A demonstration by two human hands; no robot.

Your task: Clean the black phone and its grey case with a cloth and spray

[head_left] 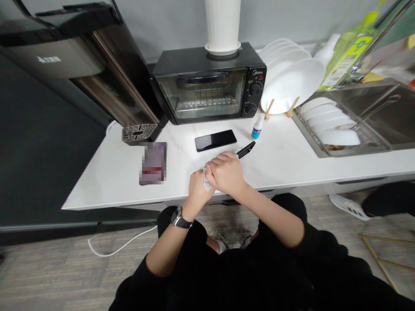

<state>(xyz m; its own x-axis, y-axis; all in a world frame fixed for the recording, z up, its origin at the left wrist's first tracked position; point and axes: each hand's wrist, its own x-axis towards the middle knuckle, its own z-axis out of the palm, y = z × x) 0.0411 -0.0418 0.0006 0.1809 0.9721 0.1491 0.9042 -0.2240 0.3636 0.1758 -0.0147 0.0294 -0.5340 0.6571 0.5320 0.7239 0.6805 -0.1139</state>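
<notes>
Both my hands meet over the front edge of the white counter (279, 160). My left hand (198, 186), with a watch on its wrist, is closed on a small white crumpled piece (206, 182), perhaps a tissue or wipe. My right hand (227, 170) lies over it with fingers curled, also gripping the white piece. A black pen (246, 149) lies just beyond my right hand. A black phone (215, 140) lies flat behind my hands.
A black toaster oven (207, 86) stands at the back with a white ribbed vase (222, 26) on top. A small bottle (257, 127), white plates in a rack (292, 82), a sink (372, 112), a drip-tray grate (140, 131) and a blurred booklet (153, 163) surround the work spot.
</notes>
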